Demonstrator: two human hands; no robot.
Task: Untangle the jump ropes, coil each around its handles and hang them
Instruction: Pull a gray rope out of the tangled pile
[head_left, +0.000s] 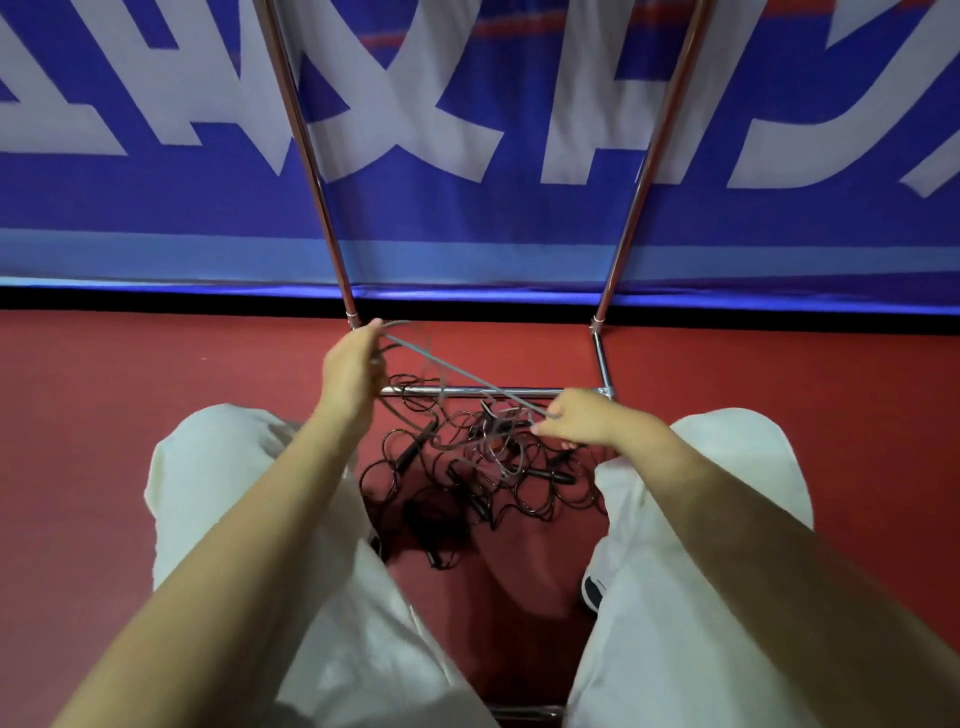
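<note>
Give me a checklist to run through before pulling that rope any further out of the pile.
1. Left hand grips the stretched rope: ok.
2. Right hand pinches its other end: ok.
3. Stretched rope free of the tangled pile: not ok, blurred strands trail down into it.
4. This rope's handles found: cannot tell; black handles lie in the pile.
5. Rack's floor bar clear of rope: not ok, loops cross it.
6. Rack uprights standing ready: ok.

- Jump ropes (483, 467): thin black cords in a loose tangled heap on the red floor, centre, short black handles poking out.
- One strand (457, 375), blurred and seemingly grey, stretched taut above the heap, slanting from far-left to near-right.
</note>
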